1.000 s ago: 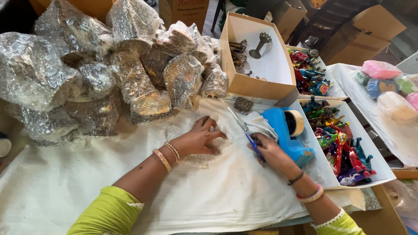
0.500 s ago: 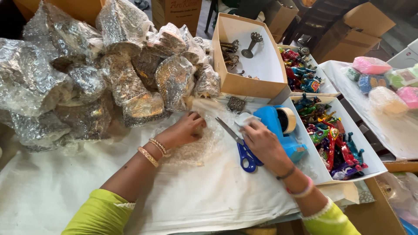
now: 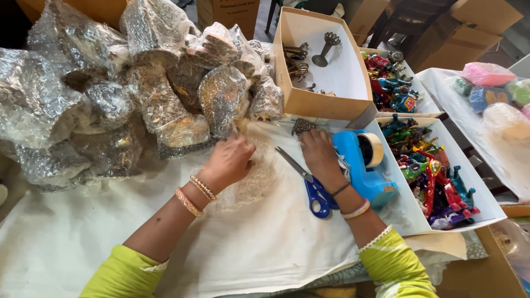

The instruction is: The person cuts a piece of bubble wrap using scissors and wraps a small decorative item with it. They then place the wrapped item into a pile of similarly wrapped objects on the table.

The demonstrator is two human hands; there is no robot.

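My left hand [image 3: 229, 160] is curled on a clear sheet of bubble wrap [image 3: 251, 182] that lies on the white cloth [image 3: 83, 243]. My right hand [image 3: 320, 157] reaches over the wrap's right side. Its fingertips touch a small dark metal ornament [image 3: 302, 126] lying in front of the tan box. Whether it grips the ornament is hidden by the fingers. Blue-handled scissors [image 3: 314, 193] lie loose on the cloth under my right wrist. A blue tape dispenser [image 3: 361, 165] with a roll of tape stands just right of that hand.
A heap of bubble-wrapped figures [image 3: 138, 94] fills the back left. A tan box [image 3: 301, 99] holds metal pieces. Two white trays [image 3: 411, 218] of colourful toy figures sit on the right, with cardboard boxes [image 3: 469, 22] behind and pastel bundles [image 3: 488, 74] at the far right.
My right hand has let go of the scissors, which now lie on the cloth, and moved forward to the metal ornament. My left hand stays on the bubble wrap.
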